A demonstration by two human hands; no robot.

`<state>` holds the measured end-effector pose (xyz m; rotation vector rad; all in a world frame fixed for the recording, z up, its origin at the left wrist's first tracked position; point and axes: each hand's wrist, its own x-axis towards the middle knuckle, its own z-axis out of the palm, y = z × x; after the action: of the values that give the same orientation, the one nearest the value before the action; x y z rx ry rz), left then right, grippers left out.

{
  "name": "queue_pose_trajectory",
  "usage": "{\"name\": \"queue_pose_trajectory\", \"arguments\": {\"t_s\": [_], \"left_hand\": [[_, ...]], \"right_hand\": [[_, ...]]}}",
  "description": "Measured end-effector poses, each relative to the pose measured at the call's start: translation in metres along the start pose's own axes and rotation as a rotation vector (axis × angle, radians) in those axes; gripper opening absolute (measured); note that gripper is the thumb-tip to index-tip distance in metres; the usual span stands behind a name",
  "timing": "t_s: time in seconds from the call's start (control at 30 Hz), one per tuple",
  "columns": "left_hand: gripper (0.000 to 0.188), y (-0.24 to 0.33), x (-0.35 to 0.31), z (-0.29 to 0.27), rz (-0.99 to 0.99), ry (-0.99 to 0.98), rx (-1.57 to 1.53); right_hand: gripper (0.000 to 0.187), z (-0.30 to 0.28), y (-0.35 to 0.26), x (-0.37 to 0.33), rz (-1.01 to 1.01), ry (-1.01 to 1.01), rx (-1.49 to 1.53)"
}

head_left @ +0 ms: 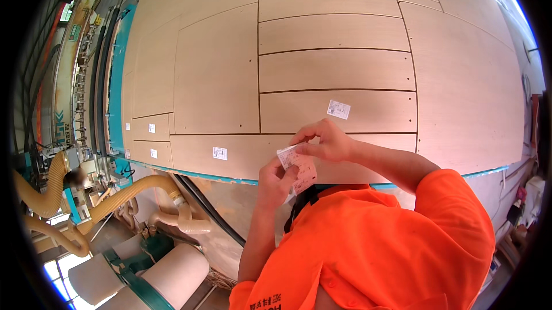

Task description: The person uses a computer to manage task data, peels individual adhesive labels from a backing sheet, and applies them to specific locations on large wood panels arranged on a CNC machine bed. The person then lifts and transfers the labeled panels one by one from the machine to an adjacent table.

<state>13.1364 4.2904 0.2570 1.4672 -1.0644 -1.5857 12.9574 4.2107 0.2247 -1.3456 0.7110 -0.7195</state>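
Two hands [329, 140] hold white labels [305, 180]; pale bags [177, 274] sit leftward (contents hidden).

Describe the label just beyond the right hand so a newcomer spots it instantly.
On the big tan board, find the stack of short horizontal panels at centre. On the lowest one, just beyond the right hand, lies a small white rectangular label, slightly tilted. Of the labels lying on the board, it is farthest right.

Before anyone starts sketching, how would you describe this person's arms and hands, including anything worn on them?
The left hand and right hand are ungloved. The forearms are bare too, with no watch visible. The right sleeve is short and bright orange, matching the shirt, which bears some dark lettering.
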Motion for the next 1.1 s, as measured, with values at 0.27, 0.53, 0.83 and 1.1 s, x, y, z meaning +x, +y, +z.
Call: {"name": "queue_pose_trajectory", "arguments": {"t_s": [0.27, 0.53, 0.83, 1.1], "left_hand": [[0.025, 0.0, 0.002, -0.009, -0.148, 0.116, 0.06], [0.026, -0.005, -0.008, -0.018, -0.176, 0.228, -0.022], [0.02, -0.008, 0.009, -0.018, -0.098, 0.321, -0.278], [0.018, 0.003, 0.022, -0.01, -0.057, 0.264, -0.337]], "right_hand": [[0.011, -0.057, 0.067, 0.106, 0.088, 0.292, 0.219], [0.009, -0.163, 0.114, 0.081, -0.312, 0.857, -0.165], [0.031, -0.162, 0.092, 0.031, -0.393, 0.258, -1.188], [0.072, -0.122, 0.079, 0.013, -0.162, 0.144, -1.28]]}}
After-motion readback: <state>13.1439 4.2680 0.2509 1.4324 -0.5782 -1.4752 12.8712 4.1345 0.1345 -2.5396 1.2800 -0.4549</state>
